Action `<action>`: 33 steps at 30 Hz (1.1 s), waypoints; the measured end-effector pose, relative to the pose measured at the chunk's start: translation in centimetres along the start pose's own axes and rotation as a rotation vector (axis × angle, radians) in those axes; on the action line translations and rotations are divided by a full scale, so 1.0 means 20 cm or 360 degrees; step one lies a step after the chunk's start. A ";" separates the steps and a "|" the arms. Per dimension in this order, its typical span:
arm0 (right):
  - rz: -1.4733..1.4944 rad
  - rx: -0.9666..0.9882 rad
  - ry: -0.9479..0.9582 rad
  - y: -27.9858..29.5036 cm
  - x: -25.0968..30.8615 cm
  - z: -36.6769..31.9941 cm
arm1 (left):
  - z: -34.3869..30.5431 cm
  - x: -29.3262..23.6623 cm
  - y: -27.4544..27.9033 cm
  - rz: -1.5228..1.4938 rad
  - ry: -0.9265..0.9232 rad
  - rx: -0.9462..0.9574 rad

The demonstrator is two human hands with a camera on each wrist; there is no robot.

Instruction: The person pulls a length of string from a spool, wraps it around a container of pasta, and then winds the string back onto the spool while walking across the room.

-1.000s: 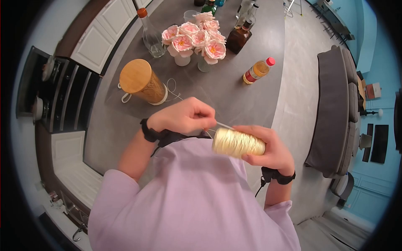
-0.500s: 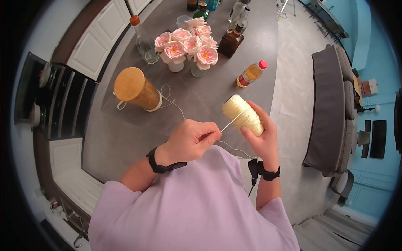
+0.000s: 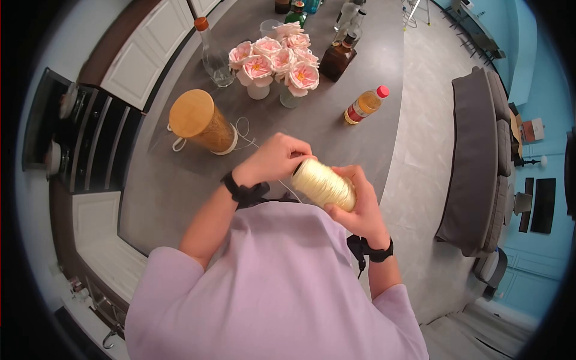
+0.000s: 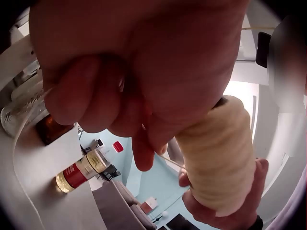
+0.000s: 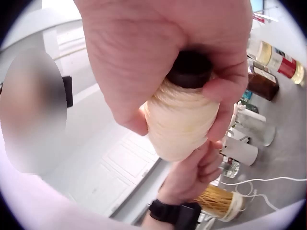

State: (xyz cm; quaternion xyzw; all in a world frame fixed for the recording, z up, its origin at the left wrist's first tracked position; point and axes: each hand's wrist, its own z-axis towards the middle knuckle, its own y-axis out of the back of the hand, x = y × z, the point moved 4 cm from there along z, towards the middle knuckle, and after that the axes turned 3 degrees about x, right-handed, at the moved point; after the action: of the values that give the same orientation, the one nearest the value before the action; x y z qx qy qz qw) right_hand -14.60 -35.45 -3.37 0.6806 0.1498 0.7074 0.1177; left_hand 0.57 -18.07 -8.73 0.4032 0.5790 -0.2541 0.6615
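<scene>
My right hand (image 3: 363,207) grips a spool of cream cord (image 3: 327,186), fingers and thumb curled round its windings. In the right wrist view the dark core (image 5: 190,69) shows at the end near the palm. My left hand (image 3: 279,157) is at the spool's other end, fingers curled in. A taut strand of cord (image 4: 171,161) runs between its fingertips and the windings in the left wrist view, pinched there. More loose cord (image 5: 283,179) trails over the table toward a wooden-lidded jar (image 3: 204,129) of thin yellow sticks like spaghetti, which has cord at its base.
On the grey table (image 3: 162,198), pink roses (image 3: 279,63) stand in vases beyond the hands. A red-capped bottle (image 3: 366,105) is at the right, a brown bottle (image 3: 338,62) behind it. A clear bottle with an orange cap (image 3: 216,60) stands at the back left.
The right hand first tilted the spool up and away, then brought it back lower and to the left. The left hand dipped, then rose close to the spool's end, shortening the visible strand.
</scene>
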 end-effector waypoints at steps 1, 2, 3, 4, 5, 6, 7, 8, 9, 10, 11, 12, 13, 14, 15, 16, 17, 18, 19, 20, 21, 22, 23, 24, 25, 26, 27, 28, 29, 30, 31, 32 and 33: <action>0.0003 0.0007 -0.0005 0.00 0.02 0.00 | 0.01 -0.03 0.03 0.0295 -0.0001 0.0073; -0.0122 0.0153 -0.0021 -0.01 0.04 0.00 | 0.02 -0.08 0.03 0.0279 -0.0020 0.0178; -0.0248 0.0295 -0.0034 -0.01 0.05 0.00 | 0.02 -0.10 0.03 0.0277 -0.0019 0.0176; -0.0397 0.0335 -0.0027 -0.02 0.07 0.02 | 0.02 -0.12 0.02 0.0394 -0.0006 0.0216; -0.0397 0.0333 -0.0028 -0.02 0.08 0.02 | 0.03 -0.13 0.01 0.0510 0.0005 0.0258; -0.0546 0.0345 -0.0109 -0.03 0.08 0.03 | 0.03 -0.13 0.00 0.0512 0.0001 0.0264; -0.0694 0.0353 -0.0192 -0.03 0.07 0.03 | 0.02 -0.14 0.00 0.0565 -0.0070 0.0112; -0.0695 0.0341 -0.0195 -0.04 0.06 0.04 | 0.02 -0.17 0.01 0.0617 -0.0141 -0.0041; -0.0634 0.0212 -0.0211 -0.03 0.03 0.05 | 0.01 -0.19 -0.01 0.0617 -0.0147 -0.0029; -0.0572 0.0085 -0.0232 -0.03 0.00 0.04 | -0.01 -0.22 -0.02 0.0571 -0.0065 -0.0169; -0.0574 0.0081 -0.0241 -0.03 -0.03 0.05 | -0.04 -0.24 -0.04 0.0523 0.0019 -0.0313; -0.0401 -0.0054 -0.0271 -0.02 -0.05 0.06 | -0.06 -0.26 -0.07 0.0452 -0.0027 -0.0394; -0.0228 -0.0189 -0.0299 -0.01 -0.06 0.06 | -0.08 -0.26 -0.11 0.0445 -0.0029 -0.0387; -0.0224 -0.0228 -0.0343 0.01 -0.06 0.08 | -0.11 -0.27 -0.14 0.0378 -0.0075 -0.0442; -0.0228 -0.0236 -0.0343 0.01 -0.07 0.09 | -0.13 -0.28 -0.16 0.0313 -0.0124 -0.0497; -0.0058 -0.0310 -0.0326 0.02 -0.08 0.09 | -0.15 -0.28 -0.17 0.0330 -0.0157 -0.0502; 0.0113 -0.0381 -0.0308 0.03 -0.09 0.10 | -0.16 -0.28 -0.18 0.0330 -0.0162 -0.0499; 0.0110 -0.0386 -0.0304 0.02 -0.10 0.10 | -0.17 -0.28 -0.18 0.0328 -0.0132 -0.0485; 0.0316 -0.0488 -0.0245 0.02 -0.10 0.09 | -0.17 -0.27 -0.19 0.0327 -0.0102 -0.0475; 0.0522 -0.0584 -0.0182 0.03 -0.10 0.09 | -0.17 -0.27 -0.19 0.0330 -0.0109 -0.0480; 0.0521 -0.0583 -0.0174 0.03 -0.12 0.10 | -0.17 -0.26 -0.19 0.0329 -0.0099 -0.0482; 0.0682 -0.0619 -0.0137 0.03 -0.15 0.10 | -0.17 -0.25 -0.19 0.0328 -0.0088 -0.0482; 0.0844 -0.0653 -0.0101 0.03 -0.17 0.11 | -0.17 -0.25 -0.20 0.0330 -0.0091 -0.0485; 0.0844 -0.0652 -0.0099 0.02 -0.19 0.11 | -0.17 -0.25 -0.23 0.0240 -0.0129 -0.0437; 0.0827 -0.0635 -0.0048 0.00 -0.20 0.11 | -0.18 -0.25 -0.25 0.0150 -0.0167 -0.0387; 0.0811 -0.0619 0.0000 -0.02 -0.19 0.12 | -0.18 -0.25 -0.26 0.0150 -0.0167 -0.0383; 0.0812 -0.0622 -0.0003 -0.04 -0.18 0.13 | -0.18 -0.26 -0.29 0.0128 -0.0201 -0.0280; 0.0906 -0.0697 0.0043 -0.05 -0.16 0.14 | -0.19 -0.27 -0.31 0.0106 -0.0235 -0.0179; 0.1000 -0.0770 0.0090 -0.05 -0.16 0.15 | -0.19 -0.27 -0.31 0.0106 -0.0231 -0.0178; 0.1001 -0.0769 0.0088 -0.04 -0.18 0.15 | -0.20 -0.28 -0.31 0.0048 -0.0246 -0.0139; 0.0889 -0.0672 0.0036 -0.04 -0.21 0.14 | -0.21 -0.30 -0.30 -0.0010 -0.0263 -0.0100; 0.0776 -0.0574 -0.0015 -0.03 -0.22 0.14 | -0.21 -0.31 -0.28 -0.0010 -0.0260 -0.0102; 0.0778 -0.0571 -0.0018 -0.01 -0.23 0.14 | -0.22 -0.30 -0.23 -0.0148 -0.0108 -0.0167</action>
State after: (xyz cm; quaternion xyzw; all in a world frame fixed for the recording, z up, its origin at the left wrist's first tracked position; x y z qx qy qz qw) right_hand -11.67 -36.90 -7.63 0.6687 -0.1464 0.7262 0.0633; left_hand -6.83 -17.80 -4.05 0.3317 0.5869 -0.2673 0.6885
